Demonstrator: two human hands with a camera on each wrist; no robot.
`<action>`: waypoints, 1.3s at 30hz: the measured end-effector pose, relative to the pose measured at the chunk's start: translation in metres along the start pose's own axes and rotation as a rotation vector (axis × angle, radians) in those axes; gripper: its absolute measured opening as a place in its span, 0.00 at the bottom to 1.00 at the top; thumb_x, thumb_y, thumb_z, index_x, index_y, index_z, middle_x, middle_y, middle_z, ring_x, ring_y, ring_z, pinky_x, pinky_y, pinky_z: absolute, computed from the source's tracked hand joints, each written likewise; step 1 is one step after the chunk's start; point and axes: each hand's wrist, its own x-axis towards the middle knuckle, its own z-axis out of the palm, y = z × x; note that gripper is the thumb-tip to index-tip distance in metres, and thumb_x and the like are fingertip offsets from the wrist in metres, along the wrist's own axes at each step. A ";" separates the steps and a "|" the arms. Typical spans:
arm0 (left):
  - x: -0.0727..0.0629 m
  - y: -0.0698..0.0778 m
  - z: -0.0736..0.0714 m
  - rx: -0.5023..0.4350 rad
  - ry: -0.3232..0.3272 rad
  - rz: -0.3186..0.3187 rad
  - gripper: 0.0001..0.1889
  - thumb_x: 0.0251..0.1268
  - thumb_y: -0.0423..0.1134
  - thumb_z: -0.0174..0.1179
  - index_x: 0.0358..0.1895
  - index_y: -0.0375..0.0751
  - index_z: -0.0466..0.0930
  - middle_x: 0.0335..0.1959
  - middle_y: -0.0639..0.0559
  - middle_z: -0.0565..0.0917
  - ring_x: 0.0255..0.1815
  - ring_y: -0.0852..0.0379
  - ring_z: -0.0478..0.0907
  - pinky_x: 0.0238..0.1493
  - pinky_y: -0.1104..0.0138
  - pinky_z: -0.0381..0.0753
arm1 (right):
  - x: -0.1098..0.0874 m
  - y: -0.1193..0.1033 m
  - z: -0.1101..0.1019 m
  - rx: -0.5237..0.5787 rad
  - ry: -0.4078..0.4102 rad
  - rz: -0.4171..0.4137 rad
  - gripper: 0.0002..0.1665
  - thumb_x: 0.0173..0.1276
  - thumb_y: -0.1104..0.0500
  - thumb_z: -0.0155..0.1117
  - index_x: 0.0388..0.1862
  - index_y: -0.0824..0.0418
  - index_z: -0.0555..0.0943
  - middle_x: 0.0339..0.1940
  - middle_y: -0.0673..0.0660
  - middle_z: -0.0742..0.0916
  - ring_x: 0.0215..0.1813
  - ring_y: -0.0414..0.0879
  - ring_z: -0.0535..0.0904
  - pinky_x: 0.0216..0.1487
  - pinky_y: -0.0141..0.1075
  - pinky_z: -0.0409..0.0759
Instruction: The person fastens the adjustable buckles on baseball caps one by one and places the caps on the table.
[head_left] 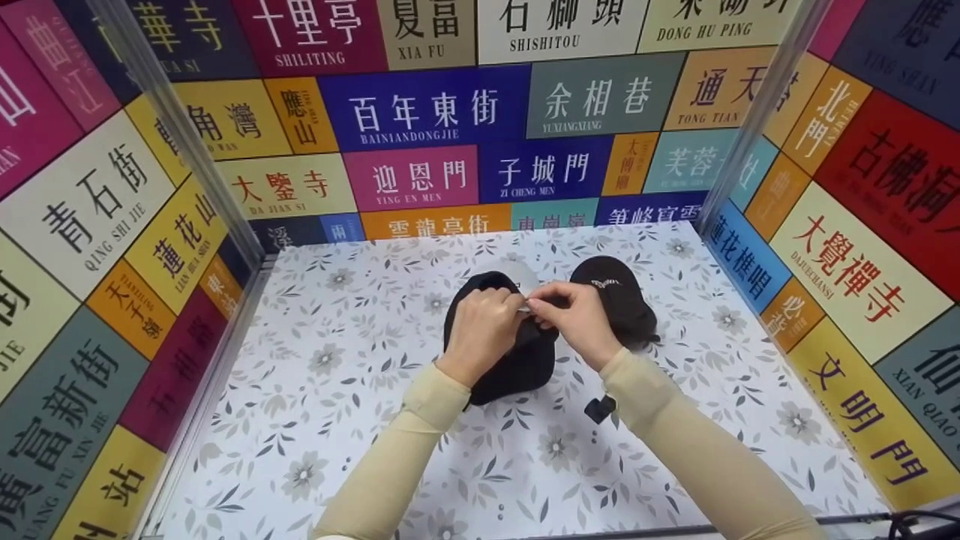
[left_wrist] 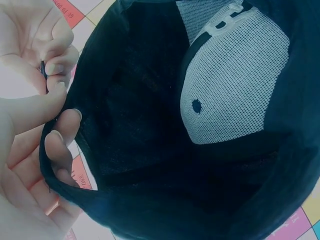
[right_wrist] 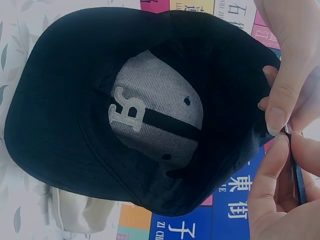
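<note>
A black baseball cap (head_left: 517, 371) is held with its inside facing the wrist cameras, showing a light mesh lining (left_wrist: 235, 85) and a letter patch (right_wrist: 129, 111). My left hand (head_left: 484, 326) grips the narrow strap (left_wrist: 46, 160) at the cap's back opening, thumb on one side and fingers curled on the other. Close beside it, my right hand (head_left: 574, 311) pinches the loose end of the strap (right_wrist: 298, 177) between thumb and fingers. Both sets of fingertips nearly meet at the strap. In the head view, my left hand hides part of the cap.
A dark brown cap (head_left: 615, 296) lies right of the hands, and a white cap (head_left: 517, 271) shows partly behind the black one. They rest on a white floral table (head_left: 322, 420). Walls of coloured signs (head_left: 420, 109) enclose its back and sides. A small black object (head_left: 600, 409) hangs at my right cuff.
</note>
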 end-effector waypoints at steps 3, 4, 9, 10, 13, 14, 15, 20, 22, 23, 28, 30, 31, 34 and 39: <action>-0.001 0.000 0.000 0.001 0.011 0.006 0.05 0.58 0.37 0.71 0.28 0.43 0.84 0.22 0.52 0.80 0.22 0.50 0.77 0.25 0.60 0.74 | -0.001 0.000 0.000 0.004 0.000 0.002 0.09 0.66 0.67 0.71 0.42 0.73 0.86 0.36 0.67 0.87 0.32 0.53 0.84 0.33 0.38 0.84; -0.001 0.000 0.000 0.001 0.014 0.007 0.05 0.57 0.37 0.71 0.28 0.43 0.84 0.22 0.52 0.80 0.22 0.50 0.77 0.24 0.60 0.74 | -0.001 0.000 0.000 0.004 -0.001 0.001 0.10 0.65 0.67 0.71 0.42 0.73 0.86 0.36 0.66 0.87 0.32 0.52 0.84 0.33 0.38 0.84; -0.001 0.000 0.000 0.003 0.017 0.005 0.04 0.58 0.37 0.70 0.29 0.43 0.85 0.23 0.52 0.80 0.23 0.50 0.77 0.25 0.60 0.75 | -0.001 0.000 0.000 0.005 0.003 -0.009 0.10 0.66 0.67 0.70 0.42 0.73 0.86 0.35 0.67 0.87 0.31 0.52 0.84 0.33 0.38 0.84; 0.000 0.000 -0.001 0.006 0.017 0.005 0.04 0.58 0.37 0.70 0.29 0.43 0.85 0.23 0.52 0.80 0.23 0.50 0.77 0.25 0.60 0.75 | -0.001 0.000 0.000 0.004 0.004 -0.012 0.10 0.66 0.67 0.70 0.42 0.73 0.86 0.35 0.67 0.87 0.31 0.53 0.84 0.33 0.38 0.84; 0.000 0.000 -0.001 0.009 0.016 0.008 0.04 0.58 0.36 0.70 0.29 0.43 0.85 0.23 0.52 0.81 0.23 0.50 0.78 0.25 0.60 0.75 | -0.001 0.000 -0.001 -0.003 0.005 -0.022 0.09 0.65 0.67 0.71 0.42 0.73 0.86 0.35 0.67 0.87 0.31 0.54 0.84 0.33 0.39 0.84; 0.000 0.000 -0.001 0.009 0.018 0.010 0.04 0.57 0.36 0.70 0.29 0.43 0.84 0.23 0.52 0.81 0.23 0.50 0.78 0.25 0.60 0.75 | -0.001 -0.001 -0.001 -0.003 0.004 -0.023 0.09 0.65 0.67 0.71 0.42 0.73 0.86 0.36 0.67 0.87 0.31 0.54 0.84 0.32 0.39 0.84; 0.000 0.000 -0.001 0.010 0.020 0.013 0.04 0.57 0.36 0.70 0.29 0.43 0.84 0.23 0.52 0.81 0.23 0.50 0.78 0.25 0.60 0.75 | -0.001 0.000 -0.001 -0.004 0.003 -0.026 0.10 0.65 0.67 0.71 0.42 0.73 0.86 0.36 0.67 0.87 0.31 0.54 0.84 0.32 0.39 0.84; -0.002 0.000 0.000 0.005 0.027 0.021 0.04 0.56 0.37 0.71 0.29 0.43 0.85 0.23 0.52 0.81 0.22 0.50 0.78 0.25 0.60 0.75 | -0.002 -0.001 -0.002 -0.001 -0.002 -0.026 0.10 0.65 0.68 0.71 0.42 0.75 0.85 0.38 0.67 0.87 0.31 0.54 0.83 0.33 0.39 0.84; -0.002 0.000 0.000 0.003 0.024 0.020 0.04 0.56 0.37 0.70 0.29 0.43 0.85 0.23 0.53 0.81 0.22 0.50 0.78 0.25 0.60 0.74 | -0.003 -0.002 -0.002 -0.002 -0.002 -0.028 0.10 0.65 0.68 0.70 0.42 0.75 0.85 0.38 0.68 0.87 0.31 0.55 0.84 0.33 0.39 0.84; -0.001 0.000 -0.001 0.002 0.021 0.019 0.03 0.57 0.37 0.70 0.29 0.44 0.85 0.23 0.53 0.81 0.23 0.50 0.78 0.25 0.60 0.74 | -0.003 -0.003 -0.002 -0.002 -0.001 -0.030 0.10 0.65 0.68 0.70 0.42 0.75 0.85 0.38 0.68 0.87 0.31 0.55 0.84 0.33 0.39 0.84; -0.002 -0.001 -0.002 -0.002 0.005 0.011 0.02 0.57 0.36 0.68 0.30 0.44 0.84 0.25 0.53 0.81 0.24 0.49 0.78 0.26 0.60 0.74 | -0.003 -0.003 -0.003 -0.001 0.002 -0.035 0.10 0.65 0.68 0.70 0.43 0.76 0.85 0.38 0.69 0.87 0.32 0.56 0.83 0.34 0.39 0.84; -0.003 -0.002 -0.002 -0.007 0.002 0.010 0.02 0.57 0.36 0.68 0.31 0.43 0.84 0.25 0.53 0.81 0.24 0.49 0.78 0.26 0.60 0.74 | -0.002 -0.003 -0.003 0.001 0.001 -0.033 0.10 0.65 0.68 0.70 0.43 0.75 0.85 0.37 0.69 0.87 0.31 0.55 0.83 0.34 0.38 0.84; -0.003 -0.002 -0.002 -0.008 0.000 0.009 0.02 0.57 0.36 0.68 0.31 0.43 0.84 0.25 0.53 0.82 0.24 0.49 0.78 0.26 0.59 0.74 | -0.002 -0.002 -0.003 0.002 0.000 -0.032 0.11 0.65 0.68 0.70 0.43 0.75 0.85 0.37 0.69 0.87 0.31 0.55 0.83 0.34 0.38 0.84; -0.003 -0.003 -0.001 -0.013 0.001 0.009 0.02 0.57 0.35 0.68 0.31 0.43 0.84 0.25 0.53 0.81 0.24 0.49 0.78 0.26 0.59 0.74 | -0.002 -0.001 -0.002 0.006 0.001 -0.026 0.10 0.65 0.68 0.70 0.42 0.75 0.85 0.37 0.68 0.87 0.31 0.54 0.83 0.34 0.38 0.84; -0.002 -0.004 -0.002 -0.006 0.008 0.013 0.02 0.56 0.35 0.67 0.29 0.43 0.84 0.25 0.53 0.81 0.24 0.49 0.78 0.26 0.59 0.75 | 0.000 -0.001 -0.003 0.001 0.006 -0.026 0.10 0.65 0.67 0.71 0.42 0.74 0.86 0.37 0.67 0.87 0.32 0.57 0.84 0.35 0.42 0.84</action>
